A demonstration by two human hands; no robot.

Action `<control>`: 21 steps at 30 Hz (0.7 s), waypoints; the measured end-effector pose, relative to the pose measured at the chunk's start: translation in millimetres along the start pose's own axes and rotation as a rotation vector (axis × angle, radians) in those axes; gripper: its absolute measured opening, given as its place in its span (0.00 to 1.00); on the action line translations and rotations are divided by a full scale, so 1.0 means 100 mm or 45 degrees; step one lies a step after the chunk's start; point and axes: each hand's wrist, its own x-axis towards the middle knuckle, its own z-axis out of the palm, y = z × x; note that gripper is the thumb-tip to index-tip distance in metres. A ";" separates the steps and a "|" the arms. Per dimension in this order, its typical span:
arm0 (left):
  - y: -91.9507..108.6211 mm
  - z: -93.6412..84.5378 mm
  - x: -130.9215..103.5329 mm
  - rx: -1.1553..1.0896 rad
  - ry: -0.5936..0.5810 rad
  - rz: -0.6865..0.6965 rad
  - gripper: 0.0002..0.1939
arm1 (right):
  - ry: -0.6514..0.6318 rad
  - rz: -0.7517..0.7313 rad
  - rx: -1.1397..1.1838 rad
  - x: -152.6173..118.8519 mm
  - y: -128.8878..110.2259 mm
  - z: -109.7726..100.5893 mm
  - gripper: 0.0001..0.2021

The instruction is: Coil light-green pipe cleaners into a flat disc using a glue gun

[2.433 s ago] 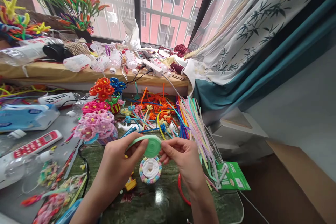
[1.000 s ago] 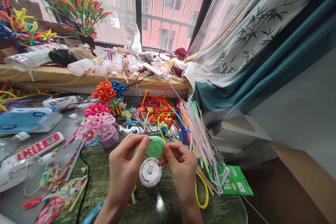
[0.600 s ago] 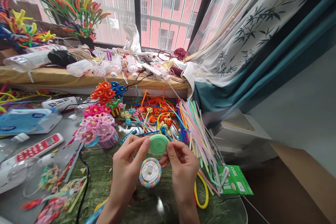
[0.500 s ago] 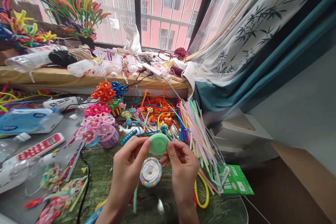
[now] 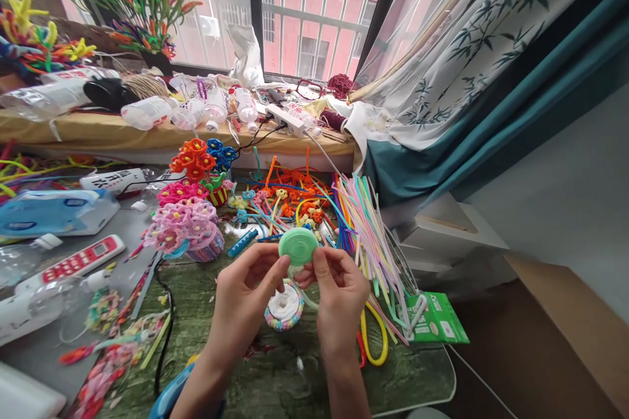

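Observation:
A round, light green coil [image 5: 298, 247] is held up between both hands at the middle of the view. My left hand [image 5: 248, 291] pinches its left edge between thumb and fingers. On the right edge, my right hand [image 5: 339, 298] closes its thumb and fingers on the coil. A pale green strip [image 5: 309, 302] hangs below the coil near my right fingers. Under the hands stands a small round pot [image 5: 285, 309] with a pastel beaded-looking rim and white filling, partly hidden by my left fingers.
Pink pipe-cleaner flowers [image 5: 184, 226] stand at the left, beside a black cable [image 5: 170, 314]. Pastel stems [image 5: 371, 242], a yellow loop [image 5: 377, 344] and a green packet [image 5: 437, 319] lie right. Bottles [image 5: 147, 111] line the window sill.
The coil has tilted and risen slightly in the view, and the left fingers have shifted lower on it. The pale strip now shows right of the pot. The camera view has shifted a little.

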 end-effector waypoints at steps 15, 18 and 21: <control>0.04 -0.13 0.00 0.153 -0.157 0.031 0.11 | -0.688 0.335 0.075 0.23 -0.10 -0.36 0.14; 0.04 -0.16 -0.01 0.193 -0.287 -0.002 0.16 | -0.777 0.387 0.031 0.32 -0.16 -0.40 0.14; 0.04 -0.16 -0.01 0.234 -0.295 -0.034 0.17 | -0.799 0.424 0.004 0.37 -0.20 -0.42 0.14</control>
